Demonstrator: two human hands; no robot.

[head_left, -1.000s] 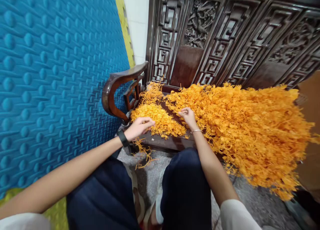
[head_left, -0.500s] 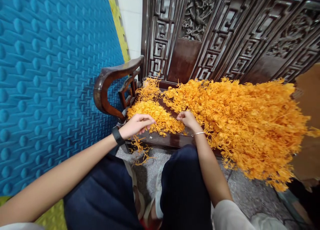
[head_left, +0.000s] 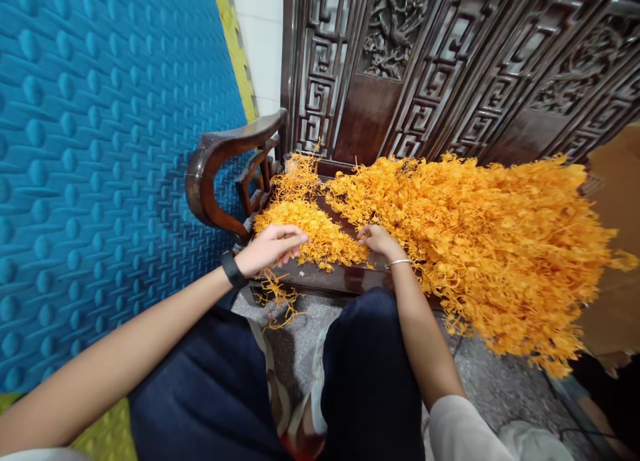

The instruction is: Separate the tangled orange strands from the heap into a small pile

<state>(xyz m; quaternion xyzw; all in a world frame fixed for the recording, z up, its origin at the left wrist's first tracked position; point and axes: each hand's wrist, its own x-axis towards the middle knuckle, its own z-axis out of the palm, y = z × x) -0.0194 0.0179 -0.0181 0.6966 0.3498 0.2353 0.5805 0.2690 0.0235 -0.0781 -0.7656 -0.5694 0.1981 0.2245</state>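
My left hand [head_left: 276,247], with a dark band at the wrist, is over the near left of a small heap of curly orange pieces [head_left: 323,237]. Its thumb and fingers come together; what they pinch, if anything, is too small to make out. Below it, a tangle of orange strands [head_left: 280,299] hangs in front of the bench edge; whether the hand holds it I cannot tell. At the gap between the heaps, my right hand [head_left: 377,239], wearing a thin bangle, has its fingers curled in a pinch. Right beside it spreads a large heap of orange pieces [head_left: 490,247].
Both heaps lie on a dark wooden bench [head_left: 345,279] with a curved armrest [head_left: 203,174] and carved back [head_left: 370,117]. Thin orange strands [head_left: 299,174] lie in the back corner. A blue foam mat [head_left: 100,147] is at left, brown cardboard [head_left: 613,247] at far right.
My right hand has shifted very slightly right and my left hand slightly left and up. The view has tilted a little; the heaps look unchanged.
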